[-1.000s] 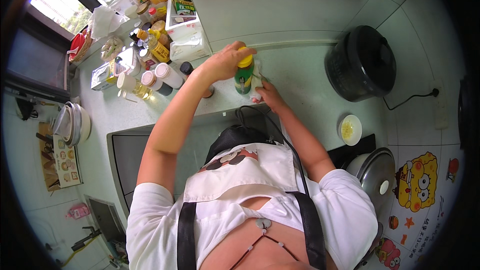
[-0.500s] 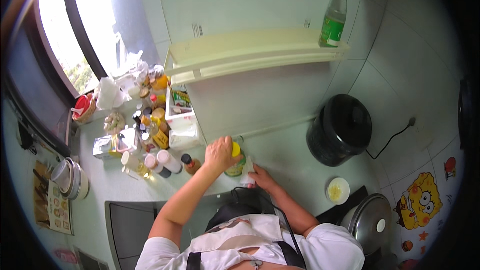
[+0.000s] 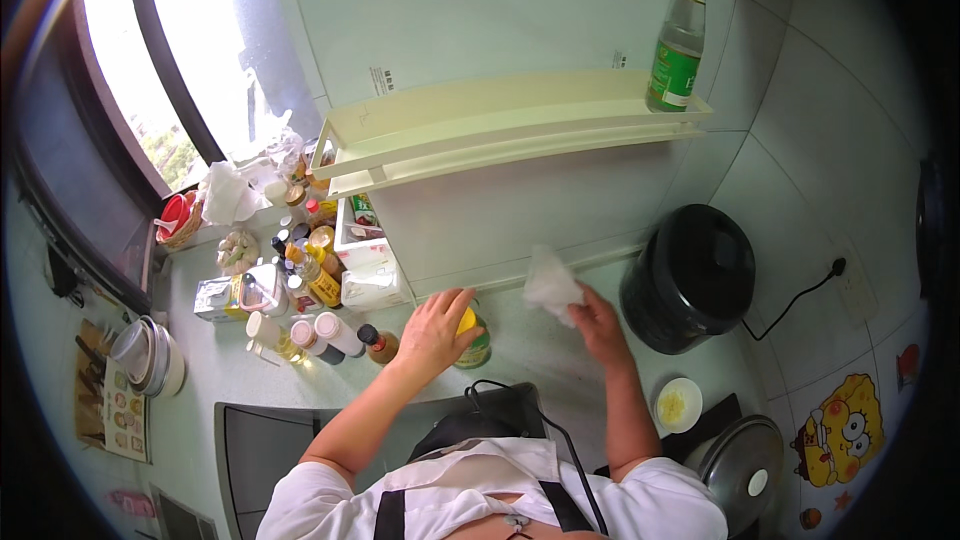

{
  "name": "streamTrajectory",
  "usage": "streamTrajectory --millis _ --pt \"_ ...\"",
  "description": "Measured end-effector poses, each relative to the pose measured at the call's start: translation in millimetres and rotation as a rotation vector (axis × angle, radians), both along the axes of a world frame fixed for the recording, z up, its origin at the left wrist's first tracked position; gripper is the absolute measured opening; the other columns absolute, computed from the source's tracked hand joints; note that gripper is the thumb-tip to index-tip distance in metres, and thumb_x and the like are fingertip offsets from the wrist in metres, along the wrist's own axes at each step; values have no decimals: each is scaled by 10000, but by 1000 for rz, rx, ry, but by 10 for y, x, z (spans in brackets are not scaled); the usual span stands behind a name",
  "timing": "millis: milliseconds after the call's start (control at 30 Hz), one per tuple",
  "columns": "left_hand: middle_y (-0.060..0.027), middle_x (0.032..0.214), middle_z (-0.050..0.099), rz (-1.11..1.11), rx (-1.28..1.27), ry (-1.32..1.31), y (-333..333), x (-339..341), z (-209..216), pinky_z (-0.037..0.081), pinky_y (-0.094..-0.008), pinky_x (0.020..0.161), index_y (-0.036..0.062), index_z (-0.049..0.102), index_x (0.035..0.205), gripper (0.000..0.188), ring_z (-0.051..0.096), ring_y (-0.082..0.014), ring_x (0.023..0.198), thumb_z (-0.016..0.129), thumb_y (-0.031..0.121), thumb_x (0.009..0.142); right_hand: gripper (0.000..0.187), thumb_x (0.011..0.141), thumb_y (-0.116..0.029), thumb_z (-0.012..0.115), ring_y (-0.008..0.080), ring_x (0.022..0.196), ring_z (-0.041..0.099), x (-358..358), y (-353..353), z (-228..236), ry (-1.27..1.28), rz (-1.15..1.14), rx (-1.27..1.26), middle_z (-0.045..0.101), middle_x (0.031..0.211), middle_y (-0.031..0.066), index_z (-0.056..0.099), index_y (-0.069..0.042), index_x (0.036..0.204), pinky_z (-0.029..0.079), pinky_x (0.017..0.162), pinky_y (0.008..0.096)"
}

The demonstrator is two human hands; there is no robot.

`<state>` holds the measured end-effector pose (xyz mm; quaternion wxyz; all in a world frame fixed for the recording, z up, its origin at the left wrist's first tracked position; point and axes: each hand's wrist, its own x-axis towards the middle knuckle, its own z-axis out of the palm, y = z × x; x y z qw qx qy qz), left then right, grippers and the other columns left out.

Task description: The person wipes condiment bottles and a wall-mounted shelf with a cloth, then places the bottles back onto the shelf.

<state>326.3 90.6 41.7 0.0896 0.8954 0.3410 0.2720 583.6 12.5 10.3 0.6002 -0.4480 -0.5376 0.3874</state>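
Observation:
On the counter, near its front edge, a bottle with a yellow cap and green label stands upright. My left hand grips it from the left side near the cap, covering part of it. Farther right, my right hand is closed on a thin white tissue, which hangs above the counter in front of the wall. A dark-capped sauce bottle stands just left of my left hand.
Several seasoning bottles crowd the left counter. A wall shelf carries a green-labelled bottle. On the right are a black rice cooker, a white bowl with yellowish bits and a lidded steel pot. A black cable crosses my front.
My right hand has moved right and up, away from the bottle, taking the tissue with it. My left hand stays at the bottle, its fingers shifted off the cap top.

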Motion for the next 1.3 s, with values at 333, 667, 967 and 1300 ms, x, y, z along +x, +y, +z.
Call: streamTrajectory --millis 333,667,967,1300 --pt "-129 1042 596 -131 288 -275 90 84 838 495 -383 766 47 613 1037 291 599 -303 902 682 129 766 346 927 -153 509 109 968 522 105 0 975 -90 -343 352 586 1091 66 509 24 1225 409 859 263" --pt "-138 986 601 -86 667 -455 337 -69 1637 494 -366 738 24 649 948 219 603 -300 872 664 12 729 281 885 -137 540 267 902 593 342 948 2710 -686 -850 649 571 1080 134 559 17 1119 468 781 340" --pt "-147 1031 604 78 611 -544 582 -229 1654 475 -354 791 27 643 991 196 602 -273 922 624 17 797 288 834 -296 625 342 916 592 423 2049 3051 -766 -957 480 594 1029 123 563 -108 1044 494 756 423" --pt "-135 970 607 48 591 -543 703 -157 1683 475 -358 734 13 651 918 156 589 -280 860 635 0 764 215 780 -193 667 333 846 608 216 2078 2890 -864 -845 650 599 950 87 564 -128 957 500 702 427"
